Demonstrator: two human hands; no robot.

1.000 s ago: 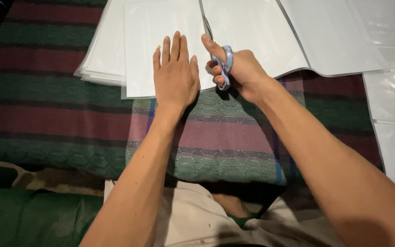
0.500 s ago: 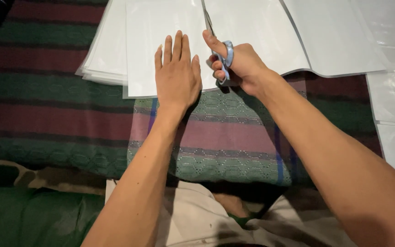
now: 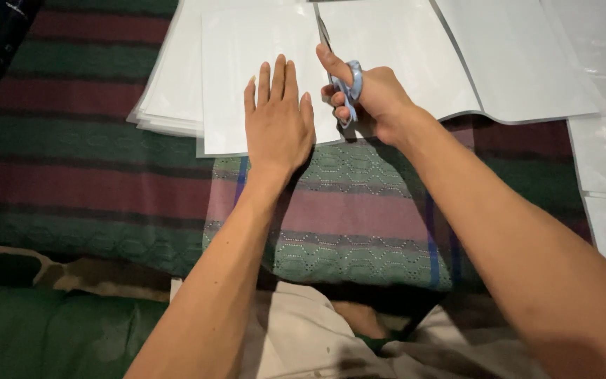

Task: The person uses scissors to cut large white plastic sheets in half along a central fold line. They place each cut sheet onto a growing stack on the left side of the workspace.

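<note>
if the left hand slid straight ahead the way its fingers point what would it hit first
Probably nothing solid: the left hand lies flat on the white sheet, fingers pointing up the frame. Ahead only more of that sheet shows, to the picture's top edge. The scissors sit off to its right.

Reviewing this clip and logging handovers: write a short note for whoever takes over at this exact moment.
Left hand: flat, palm down, pressing the white sheet onto the striped blanket.
Right hand: gripping blue-handled scissors, blades pointing away along the sheet's right edge.
Paper: a stack of sheets lies under and left of it; larger sheets lie to the right.
Done: a cut runs up from the near edge.
Left: whether the cut reaches the far edge cannot be seen.
</note>
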